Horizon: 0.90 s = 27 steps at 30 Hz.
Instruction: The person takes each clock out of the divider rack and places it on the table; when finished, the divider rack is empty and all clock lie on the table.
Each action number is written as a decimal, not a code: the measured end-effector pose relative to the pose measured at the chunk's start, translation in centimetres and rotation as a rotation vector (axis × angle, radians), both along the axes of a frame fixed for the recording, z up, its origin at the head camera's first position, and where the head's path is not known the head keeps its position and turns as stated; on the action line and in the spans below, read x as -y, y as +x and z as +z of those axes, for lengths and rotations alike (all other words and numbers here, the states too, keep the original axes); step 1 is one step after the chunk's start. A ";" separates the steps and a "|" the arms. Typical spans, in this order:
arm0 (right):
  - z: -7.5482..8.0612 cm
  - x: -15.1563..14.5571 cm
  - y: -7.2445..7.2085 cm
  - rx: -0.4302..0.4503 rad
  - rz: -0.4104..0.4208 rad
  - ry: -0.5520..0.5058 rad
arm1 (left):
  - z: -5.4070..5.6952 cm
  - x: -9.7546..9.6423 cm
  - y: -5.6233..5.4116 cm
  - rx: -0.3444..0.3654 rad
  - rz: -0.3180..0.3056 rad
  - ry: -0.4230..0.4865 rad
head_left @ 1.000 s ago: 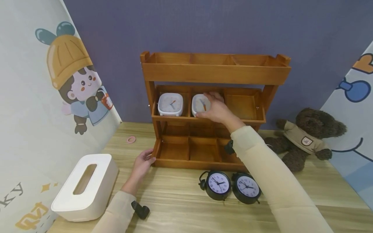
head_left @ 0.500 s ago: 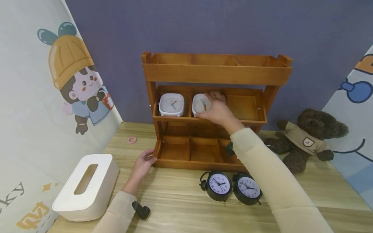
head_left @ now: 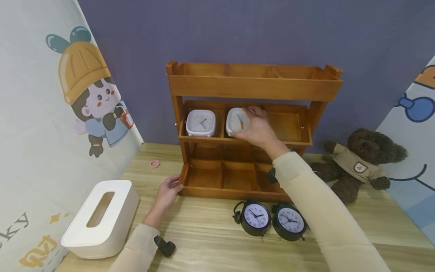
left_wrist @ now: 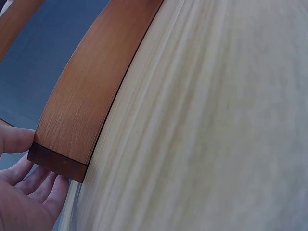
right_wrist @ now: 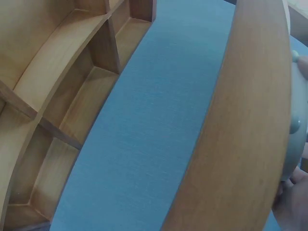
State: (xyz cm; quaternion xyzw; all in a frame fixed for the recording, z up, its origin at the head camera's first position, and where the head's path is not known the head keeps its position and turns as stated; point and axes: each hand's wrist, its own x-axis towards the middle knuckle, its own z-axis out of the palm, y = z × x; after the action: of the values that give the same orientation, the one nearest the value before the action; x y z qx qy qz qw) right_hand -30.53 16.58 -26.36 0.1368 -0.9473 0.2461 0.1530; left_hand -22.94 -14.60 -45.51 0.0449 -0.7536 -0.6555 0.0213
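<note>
In the head view my right hand point(head_left: 256, 128) holds a small white alarm clock point(head_left: 235, 120) by its right side, in the middle compartment of the brown wooden shelf's point(head_left: 255, 88) middle tier. Its far side is hidden by my fingers; in the right wrist view the clock point(right_wrist: 296, 110) shows only partly, behind a wooden board. A matching white clock point(head_left: 201, 123) sits in the left compartment. My left hand point(head_left: 167, 190) grips the lower left corner of the shelf; the left wrist view has the thumb on one side of the shelf's end point(left_wrist: 82, 106) and fingers on the other.
Two black twin-bell alarm clocks point(head_left: 255, 215) lie face up before the shelf, the right one partly behind my sleeve. A white tissue box point(head_left: 115, 223) stands at left, a pink ring point(head_left: 154, 163) behind it. A brown teddy bear point(head_left: 360, 162) sits right of the shelf.
My right hand and the white clock have shifted slightly up and to the right. The left hand stays on the shelf's corner.
</note>
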 end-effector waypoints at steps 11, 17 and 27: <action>0.6 -0.5 1.3 -0.133 0.058 -0.038 | 0.1 0.0 0.3 0.010 -0.009 -0.003; 0.8 -0.4 2.6 -0.188 0.097 -0.043 | 0.3 0.0 0.4 0.022 -0.014 -0.003; -0.2 0.4 6.2 -0.201 0.252 -0.112 | 0.3 0.0 0.2 0.021 -0.014 0.018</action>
State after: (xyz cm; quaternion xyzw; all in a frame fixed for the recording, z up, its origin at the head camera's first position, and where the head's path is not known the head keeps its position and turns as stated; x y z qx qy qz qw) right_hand -24.29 16.18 -26.58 0.2696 -0.8874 0.3007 0.2223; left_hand -22.77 -14.61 -45.19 0.0467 -0.7481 -0.6619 0.0087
